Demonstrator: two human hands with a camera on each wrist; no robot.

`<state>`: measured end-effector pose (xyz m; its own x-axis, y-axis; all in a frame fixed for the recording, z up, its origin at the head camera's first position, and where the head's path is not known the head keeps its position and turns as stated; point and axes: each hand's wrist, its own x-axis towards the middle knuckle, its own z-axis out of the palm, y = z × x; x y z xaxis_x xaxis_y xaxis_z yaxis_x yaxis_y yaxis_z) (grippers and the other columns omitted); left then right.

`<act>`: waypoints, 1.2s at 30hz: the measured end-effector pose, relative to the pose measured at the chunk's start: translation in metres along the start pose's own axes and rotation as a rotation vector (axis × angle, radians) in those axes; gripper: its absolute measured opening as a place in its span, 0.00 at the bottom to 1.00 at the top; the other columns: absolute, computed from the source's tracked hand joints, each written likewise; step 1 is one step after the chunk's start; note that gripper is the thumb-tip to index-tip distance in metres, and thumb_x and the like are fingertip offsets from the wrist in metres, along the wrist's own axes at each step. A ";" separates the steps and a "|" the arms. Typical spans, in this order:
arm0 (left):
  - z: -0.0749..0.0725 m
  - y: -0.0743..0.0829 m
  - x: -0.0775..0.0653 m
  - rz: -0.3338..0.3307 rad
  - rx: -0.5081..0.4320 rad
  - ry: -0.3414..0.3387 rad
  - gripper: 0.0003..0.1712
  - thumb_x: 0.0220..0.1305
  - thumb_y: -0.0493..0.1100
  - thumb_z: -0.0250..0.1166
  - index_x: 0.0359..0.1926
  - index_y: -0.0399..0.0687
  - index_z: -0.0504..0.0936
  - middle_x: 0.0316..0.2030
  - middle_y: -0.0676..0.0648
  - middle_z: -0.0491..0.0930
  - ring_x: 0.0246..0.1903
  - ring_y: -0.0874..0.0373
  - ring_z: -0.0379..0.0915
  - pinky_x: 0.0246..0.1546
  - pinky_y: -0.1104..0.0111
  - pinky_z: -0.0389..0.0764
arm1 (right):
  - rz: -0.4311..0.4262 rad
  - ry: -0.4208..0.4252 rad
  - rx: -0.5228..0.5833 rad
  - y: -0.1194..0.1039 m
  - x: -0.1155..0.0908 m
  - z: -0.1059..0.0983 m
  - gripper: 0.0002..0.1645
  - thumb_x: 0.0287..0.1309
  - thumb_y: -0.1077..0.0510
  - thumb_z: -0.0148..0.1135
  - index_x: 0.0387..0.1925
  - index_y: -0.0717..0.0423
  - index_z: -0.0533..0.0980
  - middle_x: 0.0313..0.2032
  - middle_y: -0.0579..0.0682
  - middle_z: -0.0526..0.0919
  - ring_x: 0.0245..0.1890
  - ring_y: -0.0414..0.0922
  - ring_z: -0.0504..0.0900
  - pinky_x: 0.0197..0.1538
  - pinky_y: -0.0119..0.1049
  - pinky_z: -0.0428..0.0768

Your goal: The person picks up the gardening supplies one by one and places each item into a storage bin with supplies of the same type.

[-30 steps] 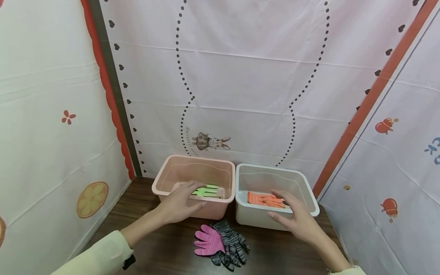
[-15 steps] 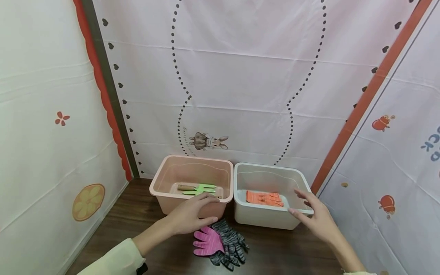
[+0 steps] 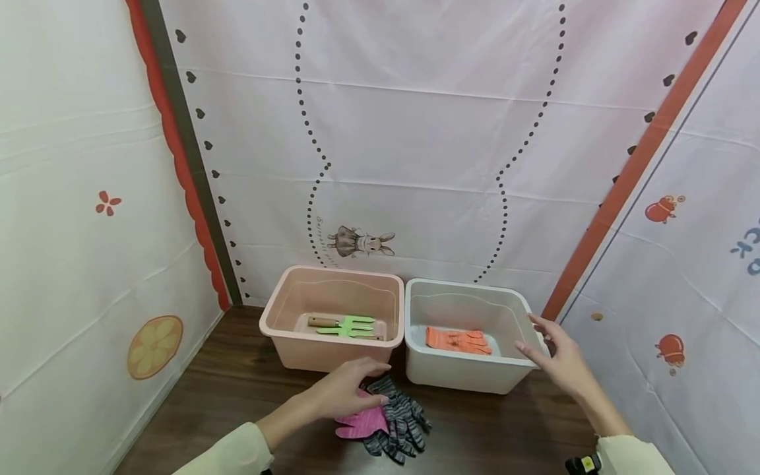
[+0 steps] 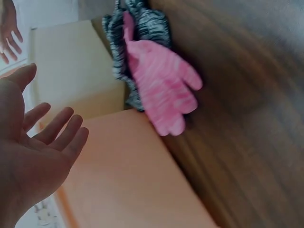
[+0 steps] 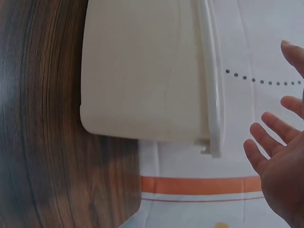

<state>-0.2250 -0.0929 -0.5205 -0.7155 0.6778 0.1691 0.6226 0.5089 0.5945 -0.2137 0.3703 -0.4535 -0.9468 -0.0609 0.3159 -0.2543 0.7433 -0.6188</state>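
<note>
My left hand (image 3: 347,389) hovers over the pink glove (image 3: 362,424), fingers relaxed and holding nothing. Overlapping that glove on the table are black-and-grey knit gloves (image 3: 406,417), partly covered. In the left wrist view the pink glove (image 4: 164,85) lies apart from my loosely spread left hand (image 4: 42,152). My right hand (image 3: 561,359) is by the right end of the white bin (image 3: 457,376), its fingers spread; in the right wrist view a gap separates this hand (image 5: 285,147) from the bin's rim (image 5: 213,80). Folded orange gloves (image 3: 457,341) lie inside the white bin.
A pink bin (image 3: 323,349) stands against the white bin's left side. Inside it are green garden forks (image 3: 353,324), one with a visible wooden handle. Behind both bins hangs a printed cloth (image 3: 410,145), with more cloth on either side. Dark wooden tabletop (image 3: 237,369) lies underneath.
My left hand has moved from over the pink bin, toward me and right, to above the gloves. My right hand has shifted right, from over the orange gloves to the white bin's right end.
</note>
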 end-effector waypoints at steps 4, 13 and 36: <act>0.018 -0.014 0.000 -0.035 0.005 0.012 0.35 0.72 0.63 0.68 0.71 0.50 0.78 0.64 0.49 0.80 0.64 0.54 0.75 0.65 0.54 0.78 | 0.068 -0.021 0.022 0.008 0.004 -0.005 0.46 0.71 0.46 0.69 0.79 0.63 0.61 0.66 0.70 0.74 0.62 0.68 0.77 0.59 0.66 0.78; 0.052 -0.034 -0.001 -0.167 -0.020 0.039 0.36 0.69 0.59 0.72 0.71 0.50 0.78 0.68 0.43 0.76 0.70 0.40 0.69 0.70 0.42 0.71 | 0.151 -0.043 0.087 0.037 0.002 -0.002 0.47 0.74 0.50 0.66 0.78 0.72 0.56 0.71 0.76 0.66 0.69 0.73 0.68 0.67 0.60 0.74; 0.083 -0.049 0.008 -0.169 0.023 0.059 0.36 0.63 0.59 0.76 0.67 0.48 0.80 0.58 0.49 0.80 0.61 0.48 0.75 0.64 0.50 0.78 | 0.390 -0.116 0.484 0.061 -0.004 0.014 0.40 0.78 0.65 0.49 0.81 0.71 0.46 0.76 0.79 0.53 0.48 0.29 0.79 0.48 0.35 0.87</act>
<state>-0.2350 -0.0685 -0.6132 -0.8276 0.5496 0.1142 0.4982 0.6254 0.6005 -0.2281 0.4061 -0.5026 -0.9962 0.0619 -0.0613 0.0789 0.3416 -0.9365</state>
